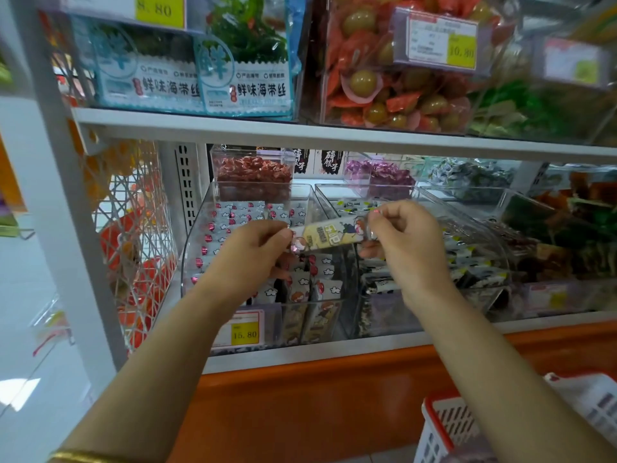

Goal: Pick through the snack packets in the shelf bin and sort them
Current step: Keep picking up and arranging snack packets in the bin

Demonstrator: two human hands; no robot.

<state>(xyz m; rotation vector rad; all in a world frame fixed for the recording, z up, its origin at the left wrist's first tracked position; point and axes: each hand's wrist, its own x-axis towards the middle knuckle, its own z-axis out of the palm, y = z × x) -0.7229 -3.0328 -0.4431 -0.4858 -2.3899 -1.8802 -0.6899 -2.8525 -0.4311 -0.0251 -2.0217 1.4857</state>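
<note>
Your left hand [257, 248] and right hand [404, 235] are both on one packet [329, 234], yellow with dark print. Left pinches its left end between thumb and fingertips. Right pinches the right end, fingers curled in tight. The packet is off the pile, held in the air roughly level with the right end a bit higher, over the line where the two clear bins meet near the shelf [334, 354] front edge. Left bin [195, 248] sits at the shelf's left end and holds white packets [233, 215] with red dots, in rows at the back and standing on end toward the front. A few yellowish ones stand against its front wall. Right bin [480, 228] sits just beside it and holds dark packets [467, 262] with white and yellow print, piled loosely. Price tag [245, 329] reading 15.80 is on the left bin's front, at the shelf's front edge. Toward the shelf's back edge are a clear box of red sweets [253, 172] and one of purple sweets [384, 175]. The shelf above carries seaweed packs [247, 71] on its left part. Basket [447, 426], white with a red rim, is low on the right, below the shelf's front edge. Gold bangle [83, 457] is on your left wrist. Can't read the packet's print.
</note>
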